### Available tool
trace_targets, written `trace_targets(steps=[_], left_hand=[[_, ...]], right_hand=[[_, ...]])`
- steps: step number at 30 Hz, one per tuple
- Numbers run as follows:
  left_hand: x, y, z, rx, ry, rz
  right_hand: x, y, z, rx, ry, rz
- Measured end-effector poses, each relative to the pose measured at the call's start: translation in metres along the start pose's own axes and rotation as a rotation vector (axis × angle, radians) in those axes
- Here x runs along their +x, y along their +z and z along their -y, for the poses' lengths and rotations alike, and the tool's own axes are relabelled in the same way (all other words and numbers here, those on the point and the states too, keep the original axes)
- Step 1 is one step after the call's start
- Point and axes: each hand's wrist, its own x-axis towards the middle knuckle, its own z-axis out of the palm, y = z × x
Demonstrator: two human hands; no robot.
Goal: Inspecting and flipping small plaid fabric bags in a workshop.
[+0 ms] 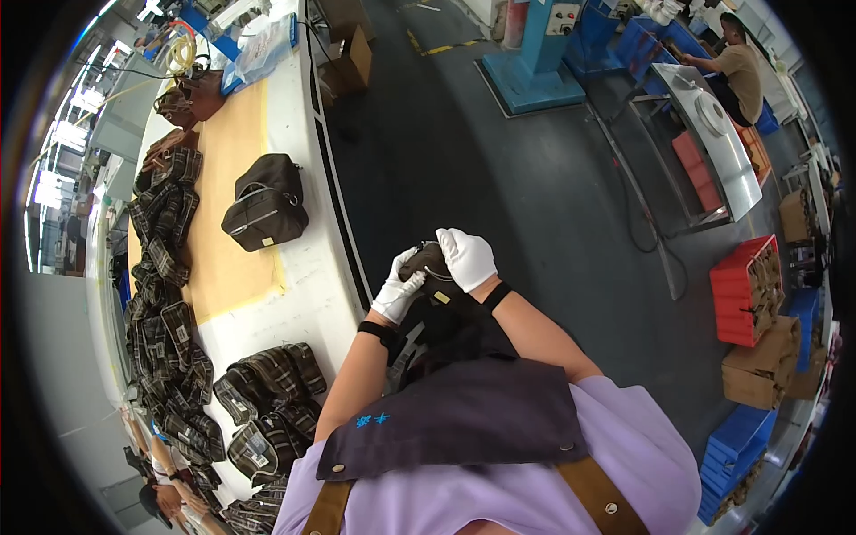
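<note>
Both my hands wear white gloves and meet over a small dark brown bag held in front of my apron. My left hand grips the bag's left side, thumb on top. At its upper right edge my right hand is closed on it, beside a pale zipper or cord. A small yellow tag shows on the bag's face; its underside is hidden. On the table to the left stand similar dark bags with zippers and a yellow tag. Plaid fabric pouches lie nearer to me.
A long white table runs along my left, with a heap of plaid pieces and brown bags. To the right are a metal-topped stand, a red crate, cardboard boxes and blue crates. Other people work at upper right and lower left.
</note>
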Motion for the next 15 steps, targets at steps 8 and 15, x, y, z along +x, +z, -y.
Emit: trace_targets(steps=[8, 15], left_hand=[[-0.029, 0.03, -0.033, 0.411, 0.298, -0.048], [0.04, 0.047, -0.015, 0.844, 0.458, -0.155]], right_hand=[[-0.003, 0.007, -0.014, 0.746, 0.495, 0.018], [0.013, 0.015, -0.07, 0.869, 0.718, 0.091]])
